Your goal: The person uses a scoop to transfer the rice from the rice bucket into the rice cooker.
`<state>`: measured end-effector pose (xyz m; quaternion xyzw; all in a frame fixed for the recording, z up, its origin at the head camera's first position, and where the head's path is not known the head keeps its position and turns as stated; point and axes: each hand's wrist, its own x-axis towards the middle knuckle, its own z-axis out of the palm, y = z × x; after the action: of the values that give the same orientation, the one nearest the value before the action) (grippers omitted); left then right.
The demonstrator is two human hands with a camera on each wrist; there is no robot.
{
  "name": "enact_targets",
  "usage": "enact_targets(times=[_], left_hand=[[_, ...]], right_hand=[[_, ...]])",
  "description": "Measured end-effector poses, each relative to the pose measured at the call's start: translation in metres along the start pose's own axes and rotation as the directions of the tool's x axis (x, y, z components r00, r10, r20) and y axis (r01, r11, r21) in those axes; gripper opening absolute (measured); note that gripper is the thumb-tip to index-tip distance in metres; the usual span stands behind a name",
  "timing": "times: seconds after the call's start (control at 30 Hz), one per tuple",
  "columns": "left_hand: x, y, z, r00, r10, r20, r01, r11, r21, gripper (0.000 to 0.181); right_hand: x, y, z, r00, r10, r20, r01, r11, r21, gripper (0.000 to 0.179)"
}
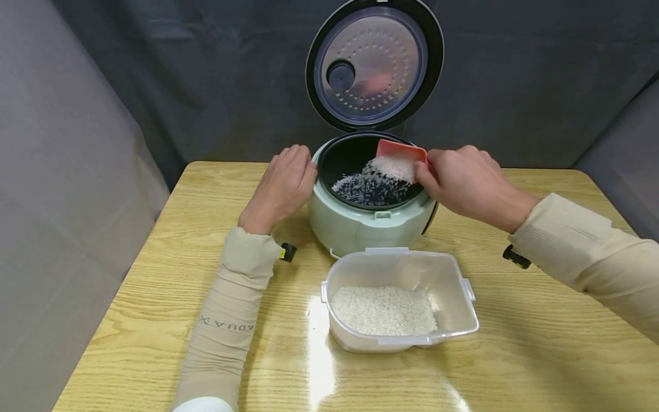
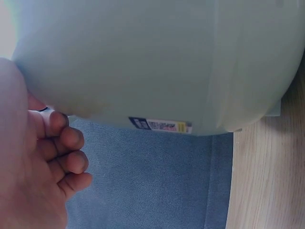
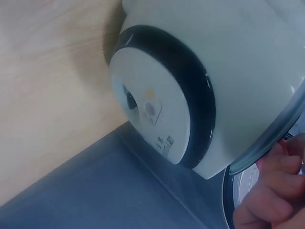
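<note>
A pale green rice cooker [image 1: 360,226] stands with its lid [image 1: 381,63] raised. My right hand [image 1: 468,180] grips a red scoop [image 1: 401,150] tilted over the dark inner pot [image 1: 342,157]. White rice [image 1: 393,169] spills from the scoop, and grains lie scattered on the pot's bottom. My left hand [image 1: 283,186] holds the cooker's left rim, thumb at the edge; in the left wrist view its curled fingers [image 2: 71,162] sit beside the cooker's side wall. In the right wrist view, the right fingers [image 3: 269,198] show at the rim, with most of the scoop hidden.
In front of the cooker sits a clear plastic bin [image 1: 455,286] partly filled with rice [image 1: 383,312]. Both stand on a wooden table [image 1: 515,355]. A dark grey curtain [image 1: 231,74] hangs behind. The cooker's control panel [image 3: 150,102] faces the right side.
</note>
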<state>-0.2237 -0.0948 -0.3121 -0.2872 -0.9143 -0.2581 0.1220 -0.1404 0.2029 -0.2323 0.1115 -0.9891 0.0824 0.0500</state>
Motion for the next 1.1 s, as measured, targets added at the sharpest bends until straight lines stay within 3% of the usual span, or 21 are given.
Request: enact_targets(times=[0.43, 0.67, 0.97, 1.1], left_hand=[[0.000, 0.001, 0.000, 1.000, -0.001, 0.001, 0.001, 1.000, -0.006, 0.025], [0.000, 0.001, -0.001, 1.000, 0.011, -0.007, -0.011, 1.000, -0.003, 0.025], [0.000, 0.001, -0.001, 1.000, 0.020, -0.018, -0.020, 1.000, 0.008, 0.024], [0.000, 0.002, -0.001, 1.000, 0.024, -0.020, -0.023, 1.000, 0.009, 0.024]], right_hand=[[-0.004, 0.001, -0.003, 0.993, -0.078, -0.089, 0.067, 0.991, -0.120, 0.026], [-0.008, -0.001, -0.005, 0.980, -0.129, -0.154, 0.106, 0.983, -0.152, 0.019], [-0.019, -0.006, -0.010, 0.964, -0.187, -0.191, 0.154, 0.972, -0.177, 0.021], [-0.027, -0.009, -0.013, 0.970, -0.174, -0.171, 0.147, 0.976, -0.163, 0.022]])
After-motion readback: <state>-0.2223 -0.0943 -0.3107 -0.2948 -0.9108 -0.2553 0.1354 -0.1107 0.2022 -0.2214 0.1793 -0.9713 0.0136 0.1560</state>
